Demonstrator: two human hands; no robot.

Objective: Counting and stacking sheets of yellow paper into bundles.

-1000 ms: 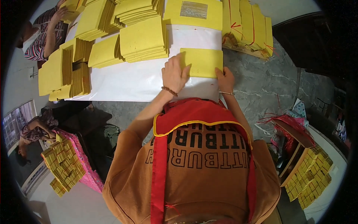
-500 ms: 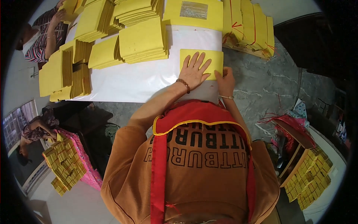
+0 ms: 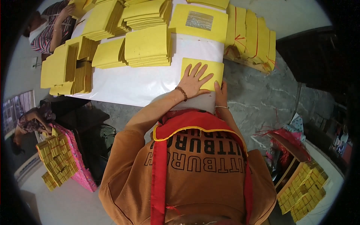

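A yellow folded paper [image 3: 186,66] lies at the near right corner of the white-covered table [image 3: 127,84]. My left hand [image 3: 194,81] presses flat on it, fingers spread, with a beaded bracelet at the wrist. My right hand [image 3: 221,95] is at the paper's lower right corner, over the table edge. Its thumb rests on the paper and its other fingers are close beside the edge, partly hidden. Beyond the paper lies a larger yellow sheet [image 3: 180,22] with a silvery rectangle [image 3: 200,21] on it.
Stacks of yellow folded paper [image 3: 146,47] cover the table's left and far parts. Red-tied yellow bundles [image 3: 249,35] stand off its right edge. A person [image 3: 56,26] handles yellow paper at far left; another [image 3: 35,116] is beside a bundle pile [image 3: 58,159]. More bundles [image 3: 303,191] are at lower right.
The view has shifted a little. My right hand has turned at the paper's corner, its fingers now more upright along the edge. My left hand stays flat on the paper.
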